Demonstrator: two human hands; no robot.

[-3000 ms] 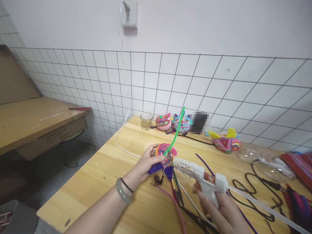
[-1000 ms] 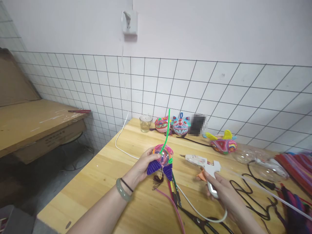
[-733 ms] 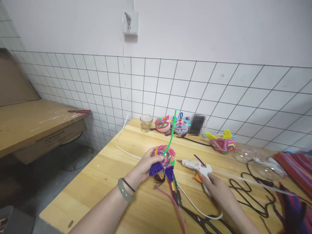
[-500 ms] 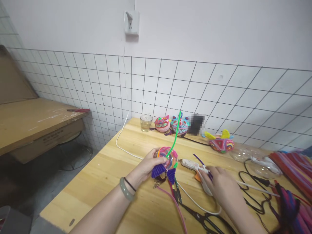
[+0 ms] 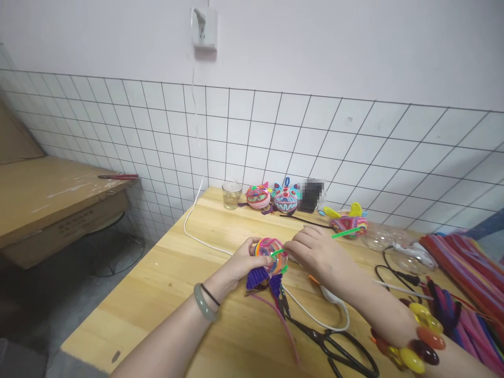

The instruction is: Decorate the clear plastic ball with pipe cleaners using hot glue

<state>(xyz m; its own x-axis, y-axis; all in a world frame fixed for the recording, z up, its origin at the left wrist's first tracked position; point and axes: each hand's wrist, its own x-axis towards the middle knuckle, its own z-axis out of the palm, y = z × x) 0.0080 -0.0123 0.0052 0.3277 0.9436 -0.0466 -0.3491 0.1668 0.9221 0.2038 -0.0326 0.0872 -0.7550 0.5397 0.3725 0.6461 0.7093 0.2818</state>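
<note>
My left hand (image 5: 242,265) grips a clear ball wrapped in colourful pipe cleaners (image 5: 266,251), with purple fins below it, just above the wooden table (image 5: 169,283). My right hand (image 5: 317,253) touches the ball's right side and is closed on a green pipe cleaner (image 5: 346,231), which is bent down and sticks out to the right past my fingers. The white glue gun (image 5: 329,295) lies on the table under my right wrist, mostly hidden.
Black scissors (image 5: 338,353) and a pink pipe cleaner (image 5: 282,324) lie near the front edge. A glass (image 5: 231,195) and finished ornaments (image 5: 259,196) (image 5: 286,199) (image 5: 348,222) stand by the tiled wall. A pipe cleaner bundle (image 5: 468,262), cords and clear shells (image 5: 380,240) fill the right.
My right hand has put the glue gun down on the table and moved left to the ball. It took the upright green pipe cleaner and bent it down to the right.
</note>
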